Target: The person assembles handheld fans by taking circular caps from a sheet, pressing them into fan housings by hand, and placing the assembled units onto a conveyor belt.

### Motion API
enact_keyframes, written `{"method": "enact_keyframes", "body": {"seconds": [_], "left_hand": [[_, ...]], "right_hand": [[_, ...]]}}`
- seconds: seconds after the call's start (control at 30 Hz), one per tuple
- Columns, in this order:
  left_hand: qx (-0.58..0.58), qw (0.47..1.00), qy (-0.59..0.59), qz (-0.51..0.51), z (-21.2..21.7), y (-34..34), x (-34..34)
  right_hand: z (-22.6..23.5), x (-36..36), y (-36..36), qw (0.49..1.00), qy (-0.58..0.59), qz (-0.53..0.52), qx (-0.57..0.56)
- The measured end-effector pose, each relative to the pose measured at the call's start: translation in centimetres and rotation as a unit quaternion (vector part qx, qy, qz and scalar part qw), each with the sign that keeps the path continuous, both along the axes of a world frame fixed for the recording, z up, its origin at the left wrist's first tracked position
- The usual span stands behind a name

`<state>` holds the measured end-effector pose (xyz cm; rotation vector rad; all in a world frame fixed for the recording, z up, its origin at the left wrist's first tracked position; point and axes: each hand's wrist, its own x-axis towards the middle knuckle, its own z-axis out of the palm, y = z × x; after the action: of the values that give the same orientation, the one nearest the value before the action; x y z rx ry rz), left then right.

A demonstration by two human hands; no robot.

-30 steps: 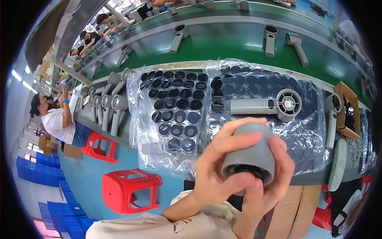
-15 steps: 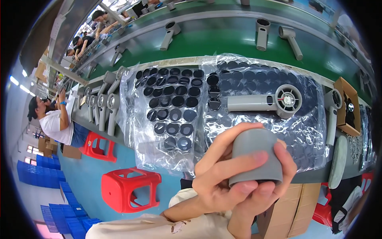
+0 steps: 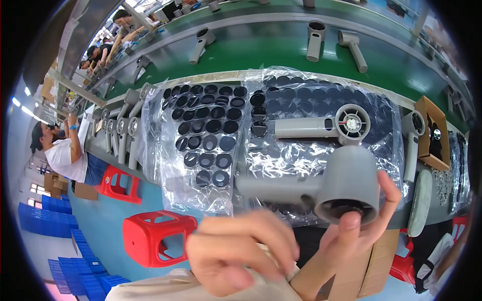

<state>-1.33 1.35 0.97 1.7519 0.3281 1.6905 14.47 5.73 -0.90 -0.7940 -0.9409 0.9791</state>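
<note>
the green conveyor belt (image 3: 266, 52) is cut off at right. the grey fan (image 3: 326, 184), held above, partly covers the clear plastic sheet (image 3: 271, 156); its handle is blurred. the left hand (image 3: 241, 251) is apart, curled, blurred; contact with any part cannot be determined. the right hand (image 3: 351, 236) grips the fan; its thumb (image 3: 350, 221) partly hides the dark insert (image 3: 332, 206).

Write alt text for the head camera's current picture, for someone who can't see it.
The right hand holds a grey handheld fan by its wide head, thumb at the open rim, while the blurred left hand is curled nearby. Beyond, another grey fan lies on clear plastic beside rows of black discs, before a long green surface.
</note>
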Motion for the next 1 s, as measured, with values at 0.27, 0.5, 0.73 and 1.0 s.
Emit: {"method": "enact_keyframes", "body": {"seconds": [0.27,0.5,0.73,1.0], "left_hand": [[-0.229,0.949,-0.105,0.188,-1.6,1.6,4.6],[-0.116,0.971,-0.026,0.207,-1.8,3.2,4.2],[-0.069,0.971,-0.079,0.217,-2.8,3.5,4.3],[-0.178,0.951,-0.214,0.135,-3.2,3.0,4.3]], "right_hand": [[-0.7,-2.7,-0.9,0.998,0.051,-0.011,0.024],[-1.3,-3.7,-1.0,0.976,0.151,0.139,0.071],[-1.5,-4.5,-0.9,0.98,0.13,0.136,0.062],[-1.5,-4.4,-0.8,0.993,0.036,0.097,0.051]]}}
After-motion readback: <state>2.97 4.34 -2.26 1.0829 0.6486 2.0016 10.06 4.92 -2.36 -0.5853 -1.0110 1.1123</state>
